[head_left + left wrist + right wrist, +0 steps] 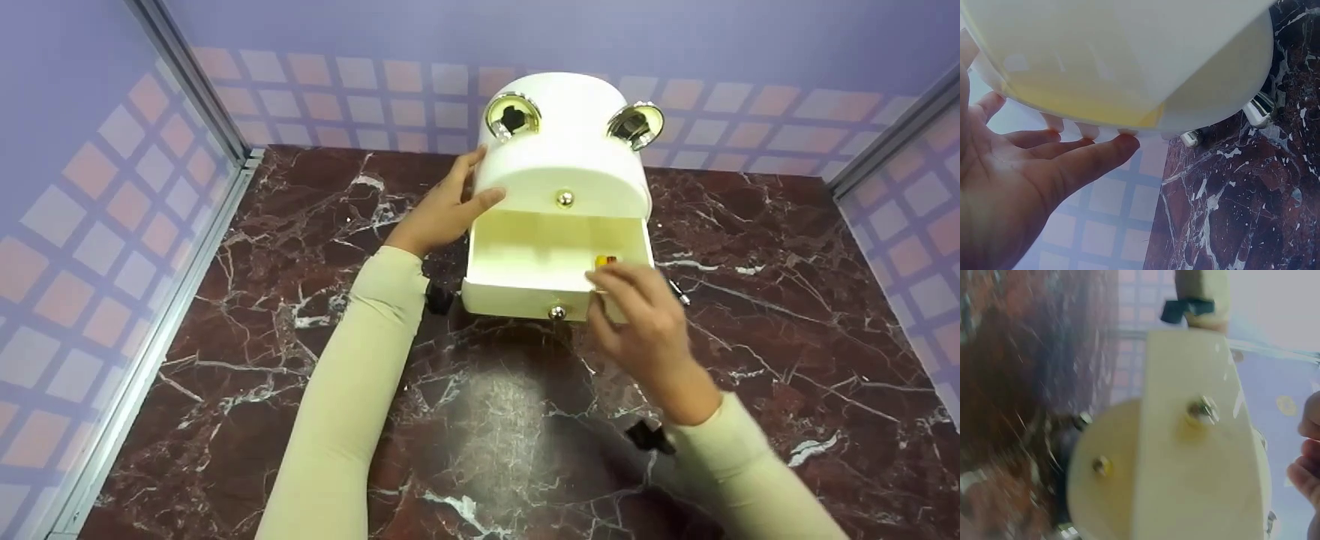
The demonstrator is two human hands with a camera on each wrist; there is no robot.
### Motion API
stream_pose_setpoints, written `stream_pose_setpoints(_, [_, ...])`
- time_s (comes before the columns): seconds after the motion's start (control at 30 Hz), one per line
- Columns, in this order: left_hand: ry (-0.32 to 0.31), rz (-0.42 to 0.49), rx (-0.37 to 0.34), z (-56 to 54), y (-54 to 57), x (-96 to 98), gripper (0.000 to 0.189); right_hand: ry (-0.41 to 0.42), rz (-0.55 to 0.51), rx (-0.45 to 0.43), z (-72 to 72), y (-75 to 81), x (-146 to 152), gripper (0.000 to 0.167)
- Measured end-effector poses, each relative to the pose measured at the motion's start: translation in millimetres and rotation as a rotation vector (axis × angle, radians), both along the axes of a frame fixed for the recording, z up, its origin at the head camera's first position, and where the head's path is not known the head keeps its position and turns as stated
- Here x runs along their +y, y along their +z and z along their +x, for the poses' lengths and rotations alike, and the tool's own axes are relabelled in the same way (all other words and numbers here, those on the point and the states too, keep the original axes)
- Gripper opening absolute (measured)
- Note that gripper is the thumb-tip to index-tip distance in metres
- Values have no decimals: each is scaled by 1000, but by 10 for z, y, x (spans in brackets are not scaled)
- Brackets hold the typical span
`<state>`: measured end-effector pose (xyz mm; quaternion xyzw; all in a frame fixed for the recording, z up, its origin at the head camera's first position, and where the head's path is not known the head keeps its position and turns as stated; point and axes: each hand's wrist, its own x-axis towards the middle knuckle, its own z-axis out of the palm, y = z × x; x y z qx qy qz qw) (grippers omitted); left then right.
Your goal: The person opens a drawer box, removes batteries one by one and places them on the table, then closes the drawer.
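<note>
A white rounded cabinet [562, 127] stands against the back wall, its lower drawer [517, 294] pulled out. Inside that drawer, at the right, lies a small yellow item [604, 260] with a dark mark; its kind is too small to tell. My left hand [444, 206] rests against the cabinet's left side, fingers extended, as the left wrist view also shows. Over the drawer's front right corner hovers my right hand [649, 322], close to the yellow item. Its fingers are loosely bent, thumb apart from them, with nothing visible between.
Two shiny round ornaments [514, 116] stick up from the cabinet top. The upper compartment has a gold knob [565, 199], the drawer a silvery knob [556, 312]. Dark red marble tabletop [750, 337] surrounds the cabinet, with patterned panels [90, 225] at the sides and back.
</note>
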<state>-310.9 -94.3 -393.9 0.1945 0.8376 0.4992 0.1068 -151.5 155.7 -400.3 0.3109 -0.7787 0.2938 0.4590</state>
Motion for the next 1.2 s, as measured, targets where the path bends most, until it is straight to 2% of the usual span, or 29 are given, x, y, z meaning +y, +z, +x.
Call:
stream_pose_setpoints(0.17, [10, -17, 0, 8, -16, 7, 89, -83, 55, -119, -64, 142, 163, 20])
stream_pose_setpoints(0.43, [17, -35, 4, 7, -16, -4, 88, -110, 110, -174, -175, 244, 292, 16])
stream_pose_setpoints(0.53, [19, -35, -5, 8, -14, -10, 89, -120, 180, -268, -214, 301, 362, 19])
stream_pose_setpoints(0.7, [17, -8, -12, 14, -25, -27, 89, -135, 311, -481, -309, 426, 463, 20])
stream_pose_setpoints(0.83, [18, -4, -6, 11, -39, -34, 87, -89, 366, -580, -405, 490, 517, 17])
stream_pose_setpoints(0.93, [9, 1, -8, 14, -24, -30, 84, -20, 408, -602, -483, 512, 542, 16])
stream_pose_setpoints(0.97, [3, 1, -11, 46, 23, -25, 83, 5, 421, -605, -509, 515, 548, 16])
stream_pose_setpoints(1.07, [-2, -1, -13, 43, 25, -18, 83, 75, 482, -623, -598, 531, 555, 19])
stream_pose_setpoints(1.17, [6, -7, -9, 40, 3, -9, 85, 123, 544, -637, -684, 534, 556, 22])
stream_pose_setpoints(1.2, [10, -8, -5, 8, -46, -10, 86, 136, 562, -645, -709, 533, 555, 24])
